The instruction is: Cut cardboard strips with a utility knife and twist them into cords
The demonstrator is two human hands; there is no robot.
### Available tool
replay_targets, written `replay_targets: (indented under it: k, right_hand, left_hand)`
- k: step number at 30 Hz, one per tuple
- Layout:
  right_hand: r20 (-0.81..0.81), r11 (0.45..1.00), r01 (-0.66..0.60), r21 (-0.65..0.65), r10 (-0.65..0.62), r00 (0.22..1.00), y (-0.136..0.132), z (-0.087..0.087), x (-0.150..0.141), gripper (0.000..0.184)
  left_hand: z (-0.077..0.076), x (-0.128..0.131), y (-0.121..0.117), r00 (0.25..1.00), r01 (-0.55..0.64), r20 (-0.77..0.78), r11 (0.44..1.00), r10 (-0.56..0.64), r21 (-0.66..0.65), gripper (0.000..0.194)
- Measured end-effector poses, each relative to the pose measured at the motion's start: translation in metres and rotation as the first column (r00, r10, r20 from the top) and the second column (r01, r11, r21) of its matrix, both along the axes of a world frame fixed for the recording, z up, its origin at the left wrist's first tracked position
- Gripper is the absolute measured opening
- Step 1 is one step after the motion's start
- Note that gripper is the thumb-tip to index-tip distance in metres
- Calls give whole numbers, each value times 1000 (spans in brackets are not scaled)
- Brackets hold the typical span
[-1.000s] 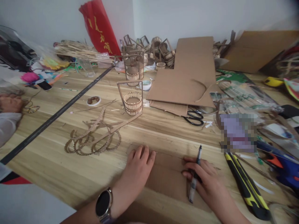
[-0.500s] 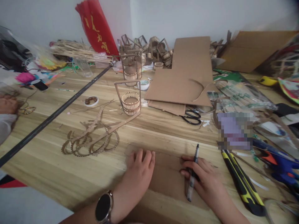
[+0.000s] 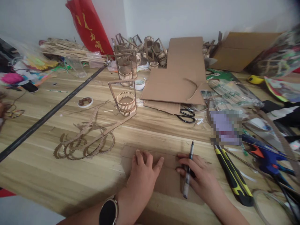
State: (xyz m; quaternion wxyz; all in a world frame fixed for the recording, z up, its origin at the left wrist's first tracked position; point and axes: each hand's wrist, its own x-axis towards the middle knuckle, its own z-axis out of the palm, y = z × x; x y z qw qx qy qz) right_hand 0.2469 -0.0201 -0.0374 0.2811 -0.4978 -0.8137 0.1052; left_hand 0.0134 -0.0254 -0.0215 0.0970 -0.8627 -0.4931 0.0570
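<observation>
A flat piece of brown cardboard (image 3: 167, 182) lies on the wooden table under both hands. My left hand (image 3: 144, 172), with a watch (image 3: 108, 212) on its wrist, rests on it, fingers spread and the thumb out to the right. My right hand (image 3: 202, 175) touches the cardboard's right side with its fingertips and holds a pen (image 3: 187, 184) between its fingers. The pen's dark tip points away from me, off the cardboard. Beyond the left hand lie curled strips of cardboard with notched edges (image 3: 89, 145). A small slatted basket with a tall handle (image 3: 126, 107) stands behind them.
At right lie a yellow-black utility knife (image 3: 234, 176), a blue glue gun (image 3: 269, 159) and black-handled scissors (image 3: 186, 116). Large cardboard sheets (image 3: 180, 81) and several small baskets (image 3: 152, 53) stand farther back. A long dark bar (image 3: 58, 101) crosses the left. Another person's hand (image 3: 2, 104) shows at the left edge.
My left thumb has swung out to the right, away from the fingers. The right hand keeps its hold on the pen. The camera view has turned slightly right.
</observation>
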Motion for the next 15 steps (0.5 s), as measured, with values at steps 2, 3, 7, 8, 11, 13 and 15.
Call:
replay_targets:
  k: [2, 3, 7, 8, 11, 13, 15]
  right_hand:
    - [20, 999, -29, -20, 29, 999, 1, 1, 6, 9]
    - [31, 999, -37, -28, 38, 999, 2, 2, 11, 11]
    - [82, 999, -13, -47, 17, 996, 2, 7, 36, 7]
    - [95, 999, -2, -52, 7, 995, 0, 8, 43, 6]
    - [122, 995, 48, -90, -37, 992, -5, 11, 57, 7]
    - [118, 989, 84, -124, -69, 991, -8, 12, 63, 8]
    - [110, 983, 102, -151, -86, 990, -9, 12, 67, 8]
  left_hand:
    - [-2, 0, 0, 1000, 1, 23, 1000, -1, 5, 54]
    - [-4, 0, 0, 999, 5, 38, 1000, -5, 7, 53]
    - [-12, -1, 0, 999, 3, 51, 1000, -4, 8, 53]
    - [-13, -1, 0, 999, 2, 39, 1000, -2, 10, 55]
    - [-15, 0, -1, 1000, 10, 0, 1000, -10, 23, 60]
    - [-15, 1, -1, 1000, 2, -19, 999, -1, 33, 61]
    - [-14, 1, -2, 1000, -5, -23, 999, 6, 46, 62]
